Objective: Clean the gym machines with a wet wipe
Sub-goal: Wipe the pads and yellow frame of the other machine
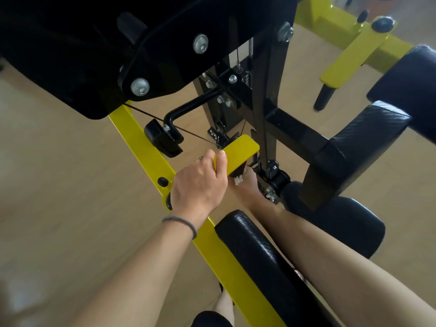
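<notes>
The person leans over a gym machine with a yellow frame and black pads. The left hand (200, 180) grips the near end of a short yellow plate (240, 152); its fingers curl over the plate's edge, so this grip is closed on the plate and steadies it. The plate's long axis runs from about 7 o'clock to 1 o'clock, away from the left hand.

The right hand (246, 185) reaches under the same plate, at about 3 o'clock from the left hand and just beside it. Most of it is hidden by the plate and by the left hand. A small white piece (238, 180) shows between the 2 hands, and I judge it is the wet wipe, held by the right hand against the black part under the plate. How far the right grip is closed I cannot tell, because the fingers are not visible.

The right forearm passes between 2 black pads (259, 253), and the long yellow bar (141, 147) of the frame lies under the left wrist, running from 11 o'clock to 5 o'clock.

The right hand is nearer to the underside, so the coming wipe likely follows the plate's long axis toward 1 o'clock while the left hand holds the plate.
</notes>
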The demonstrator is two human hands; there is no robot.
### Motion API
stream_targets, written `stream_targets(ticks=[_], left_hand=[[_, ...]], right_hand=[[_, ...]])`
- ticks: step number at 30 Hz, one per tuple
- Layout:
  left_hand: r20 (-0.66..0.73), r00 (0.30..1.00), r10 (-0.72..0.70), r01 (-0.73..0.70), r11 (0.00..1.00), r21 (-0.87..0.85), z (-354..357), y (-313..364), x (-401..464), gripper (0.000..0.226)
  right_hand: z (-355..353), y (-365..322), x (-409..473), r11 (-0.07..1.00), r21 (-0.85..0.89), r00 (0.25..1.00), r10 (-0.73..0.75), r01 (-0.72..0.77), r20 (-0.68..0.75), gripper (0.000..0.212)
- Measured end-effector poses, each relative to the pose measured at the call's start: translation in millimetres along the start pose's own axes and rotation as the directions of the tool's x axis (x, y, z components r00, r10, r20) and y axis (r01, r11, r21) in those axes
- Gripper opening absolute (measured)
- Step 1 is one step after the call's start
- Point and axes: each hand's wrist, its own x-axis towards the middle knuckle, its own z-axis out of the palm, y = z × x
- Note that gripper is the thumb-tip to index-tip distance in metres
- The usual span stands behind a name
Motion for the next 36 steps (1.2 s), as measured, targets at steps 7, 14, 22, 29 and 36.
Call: stream_targets(ticks=[7, 14, 22, 29, 36], left_hand=[[0.003, 0.998, 0.068, -0.068, 0.997, 0.042, 1, 0, -4, 0.043], [0.098, 0.994, 0.05, -0.049, 0.999, -0.008, 3, -2, -2, 0.051], [0.019, 0.978, 0.21, -0.199, 0.948, -0.25, -18, 65, -29, 0.029], [0.065, 0.998, 0.003, 0.034, 0.83, -0.557, -16, 111, -52, 0.018], [0.037, 0.999, -0.015, 0.034, 0.802, -0.596, -22, 130, -69, 0.017]], right_hand=[[-37, 36, -19, 0.765, -0.498, 0.846, 0.522, -0.408, 0.107, 0.054], [-86, -50, -45, 0.882, -0.187, 0.892, 0.449, -0.433, 0.05, 0.074], [-130, -113, -108, 0.908, 0.249, 0.9, 0.231, -0.336, 0.37, 0.059], [-184, -119, -129, 0.837, 0.452, 0.876, 0.063, -0.307, 0.478, 0.076], [-211, -140, -145, 0.888, 0.419, 0.886, -0.031, -0.187, 0.462, 0.072]])
